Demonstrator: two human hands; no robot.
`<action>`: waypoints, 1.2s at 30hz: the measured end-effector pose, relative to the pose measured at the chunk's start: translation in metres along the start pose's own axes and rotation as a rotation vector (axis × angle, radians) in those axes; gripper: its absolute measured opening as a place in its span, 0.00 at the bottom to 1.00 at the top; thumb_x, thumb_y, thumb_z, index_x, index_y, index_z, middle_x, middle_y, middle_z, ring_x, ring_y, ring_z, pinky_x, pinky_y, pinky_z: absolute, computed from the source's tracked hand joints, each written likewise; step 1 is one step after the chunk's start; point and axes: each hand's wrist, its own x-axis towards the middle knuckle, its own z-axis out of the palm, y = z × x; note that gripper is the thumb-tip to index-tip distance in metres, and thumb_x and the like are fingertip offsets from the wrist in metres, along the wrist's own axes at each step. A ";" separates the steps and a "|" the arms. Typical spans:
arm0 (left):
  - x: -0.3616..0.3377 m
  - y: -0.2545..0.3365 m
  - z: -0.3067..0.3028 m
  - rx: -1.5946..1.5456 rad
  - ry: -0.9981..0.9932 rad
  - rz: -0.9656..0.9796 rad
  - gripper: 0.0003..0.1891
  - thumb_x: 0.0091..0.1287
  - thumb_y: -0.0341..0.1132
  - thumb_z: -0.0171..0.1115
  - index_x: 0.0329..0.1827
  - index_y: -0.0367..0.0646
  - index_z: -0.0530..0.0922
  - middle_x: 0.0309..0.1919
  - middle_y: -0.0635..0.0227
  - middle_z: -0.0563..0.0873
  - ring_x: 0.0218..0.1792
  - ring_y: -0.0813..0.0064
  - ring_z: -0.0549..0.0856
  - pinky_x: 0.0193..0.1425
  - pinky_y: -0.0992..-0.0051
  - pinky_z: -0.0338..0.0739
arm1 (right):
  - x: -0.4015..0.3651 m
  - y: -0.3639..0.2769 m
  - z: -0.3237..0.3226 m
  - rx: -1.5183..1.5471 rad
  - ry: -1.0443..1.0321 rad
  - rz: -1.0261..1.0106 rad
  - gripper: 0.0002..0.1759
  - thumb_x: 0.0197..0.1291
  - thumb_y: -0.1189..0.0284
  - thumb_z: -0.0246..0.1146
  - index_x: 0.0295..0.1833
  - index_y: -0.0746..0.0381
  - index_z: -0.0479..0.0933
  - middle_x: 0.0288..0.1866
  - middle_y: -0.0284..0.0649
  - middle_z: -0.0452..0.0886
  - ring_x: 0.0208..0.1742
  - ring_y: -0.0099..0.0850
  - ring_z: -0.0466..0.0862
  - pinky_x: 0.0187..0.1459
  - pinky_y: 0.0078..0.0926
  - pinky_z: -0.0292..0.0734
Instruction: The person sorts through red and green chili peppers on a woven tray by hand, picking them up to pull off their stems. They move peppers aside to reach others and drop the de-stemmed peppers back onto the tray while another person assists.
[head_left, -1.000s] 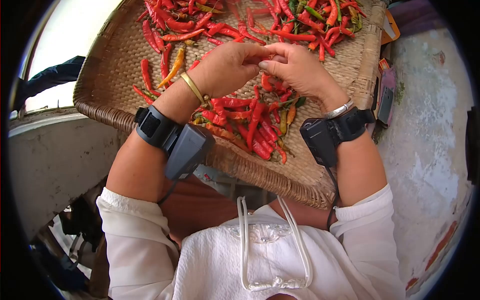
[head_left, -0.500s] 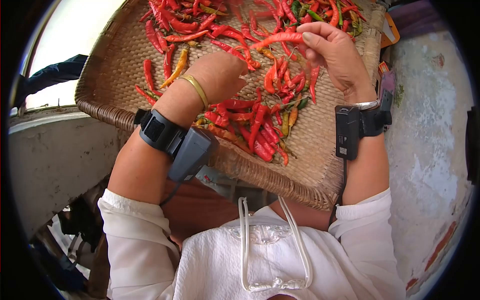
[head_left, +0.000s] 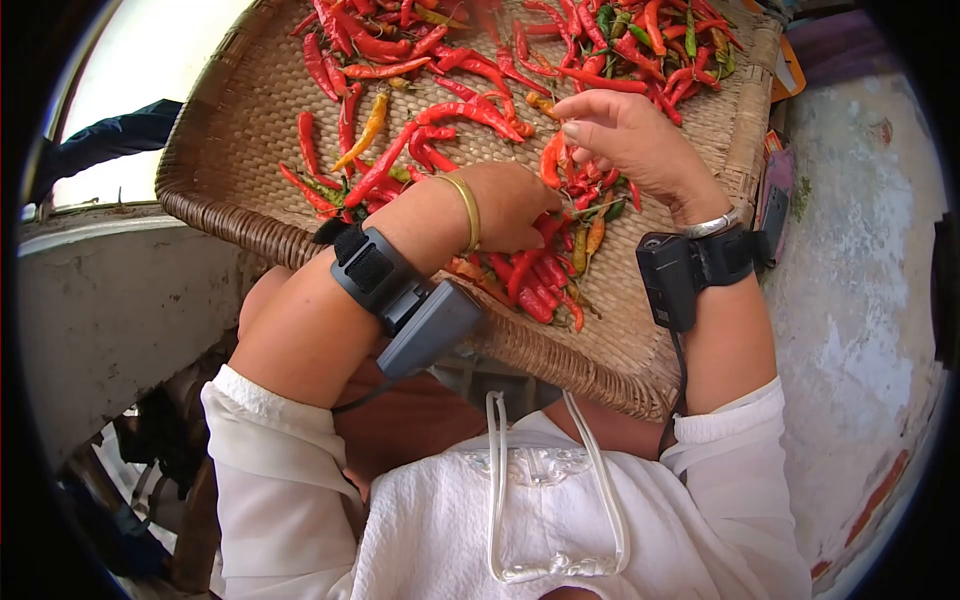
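Before me: one left hand (head_left: 505, 205), one right hand (head_left: 635, 145), two sleeves (head_left: 272, 480), one gold bangle (head_left: 469, 212), one silver bangle (head_left: 711, 226), two wrist boxes (head_left: 432, 330), one tray (head_left: 238, 224). Chillies (head_left: 468, 111) number dozens, heaped too closely for exact count.

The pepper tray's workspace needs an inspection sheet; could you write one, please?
Surface: woven tray, bare in places.
Job's things: peppers, mostly red, some orange, yellow and green, in loose groups.
Clutter: unidentified items beside the tray's right edge.
Grippers: left hand at the near peppers, fingertips partly hidden; right hand farther out, grip unclear.
Cables: dark cable at each wrist device.
Surroundings: pale ledge left, weathered surface right.
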 end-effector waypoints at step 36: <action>-0.003 -0.024 -0.020 -0.326 0.571 -0.111 0.05 0.63 0.30 0.55 0.36 0.37 0.76 0.24 0.68 0.81 0.25 0.80 0.81 0.29 0.80 0.75 | -0.006 -0.008 0.004 -0.147 -0.223 0.119 0.09 0.51 0.70 0.62 0.30 0.65 0.74 0.21 0.33 0.76 0.22 0.18 0.74 0.23 0.18 0.69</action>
